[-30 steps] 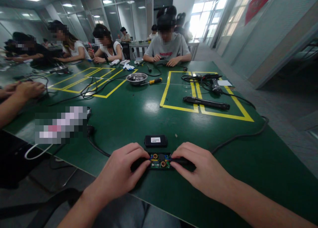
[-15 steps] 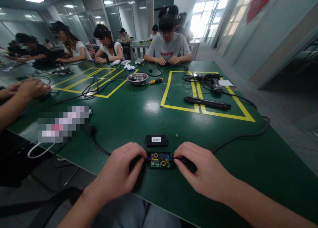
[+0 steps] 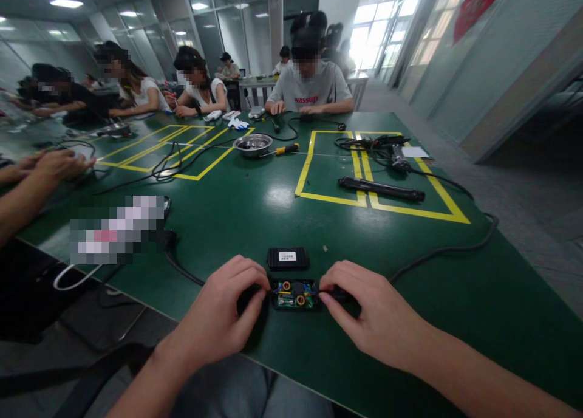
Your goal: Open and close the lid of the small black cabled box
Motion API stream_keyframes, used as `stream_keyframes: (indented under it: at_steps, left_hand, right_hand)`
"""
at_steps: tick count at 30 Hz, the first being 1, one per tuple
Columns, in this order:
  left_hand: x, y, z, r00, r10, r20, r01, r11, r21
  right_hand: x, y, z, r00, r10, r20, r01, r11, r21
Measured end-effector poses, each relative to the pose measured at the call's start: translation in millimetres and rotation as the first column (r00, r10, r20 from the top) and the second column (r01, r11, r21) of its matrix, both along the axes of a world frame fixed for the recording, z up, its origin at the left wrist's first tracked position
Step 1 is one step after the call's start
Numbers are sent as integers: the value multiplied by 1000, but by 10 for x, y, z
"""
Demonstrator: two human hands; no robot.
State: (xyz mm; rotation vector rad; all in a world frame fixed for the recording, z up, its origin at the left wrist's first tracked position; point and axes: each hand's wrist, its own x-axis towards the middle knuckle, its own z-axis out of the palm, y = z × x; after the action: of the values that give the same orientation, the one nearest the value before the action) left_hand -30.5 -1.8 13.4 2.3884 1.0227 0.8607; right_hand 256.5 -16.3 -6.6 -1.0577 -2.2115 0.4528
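A small black plastic case (image 3: 295,307) lies uncovered on the table, showing a green circuit board (image 3: 286,295) with copper coils and thin wires. At its left end, my left hand (image 3: 228,305) pinches the black cable (image 3: 184,273) where it enters the case. On the opposite end my right hand (image 3: 371,315) has thumb and forefinger closed on the other black cable (image 3: 437,252); the exact grip is partly hidden by the fingers. Just behind the case rests its black ribbed lid (image 3: 288,258), which carries a white label.
Beyond lie a metal bowl (image 3: 252,144), a yellow-black screwdriver (image 3: 286,149), a black bar (image 3: 381,189) and tangled cables (image 3: 382,144) around yellow tape. A blurred-out pinkish object (image 3: 121,229) is at left. Co-workers sit opposite; another person's hands (image 3: 50,166) are at left.
My hands and the case stay almost in place. Across the table, the co-worker's hands have moved apart. The view has shifted very slightly.
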Motion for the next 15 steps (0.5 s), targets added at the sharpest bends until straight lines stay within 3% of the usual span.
stream_keyframes:
  at_steps: [9,15]
  left_hand:
    - [32,8,11,999,35,-10,-35,999,-2]
    - [150,240,31,993,101,-66,-103,994,-22]
  right_hand:
    - [20,27,17,1000,13,-2,-13,1000,-19]
    - [15,16,37,1000,-3,22,3,1000,-16]
